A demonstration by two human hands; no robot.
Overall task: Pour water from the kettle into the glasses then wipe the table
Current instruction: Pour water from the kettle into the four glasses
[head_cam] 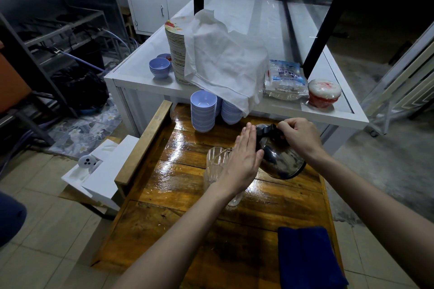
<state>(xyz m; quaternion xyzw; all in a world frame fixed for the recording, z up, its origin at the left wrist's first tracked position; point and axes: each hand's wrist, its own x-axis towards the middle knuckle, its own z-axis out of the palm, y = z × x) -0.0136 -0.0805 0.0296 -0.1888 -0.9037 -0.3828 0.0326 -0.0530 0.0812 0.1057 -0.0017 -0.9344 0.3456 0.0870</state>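
A dark metal kettle (280, 159) is tilted to the left over a clear ribbed glass (217, 162) on the glossy wooden table (187, 185). My right hand (298, 136) grips the kettle's black handle at the top. My left hand (244, 159) lies flat, fingers together, against the kettle's left side near the lid, and covers part of the glass. The base of a second glass (233, 200) shows under my left wrist. A dark blue cloth (307, 258) lies folded at the table's near right corner.
Two stacks of light blue bowls (203, 110) stand at the table's far edge. Behind is a white counter (347, 110) with a plate stack under a white cloth (223, 61), bagged cups and a red-and-white container (324, 92). White boxes (103, 171) sit left of the table.
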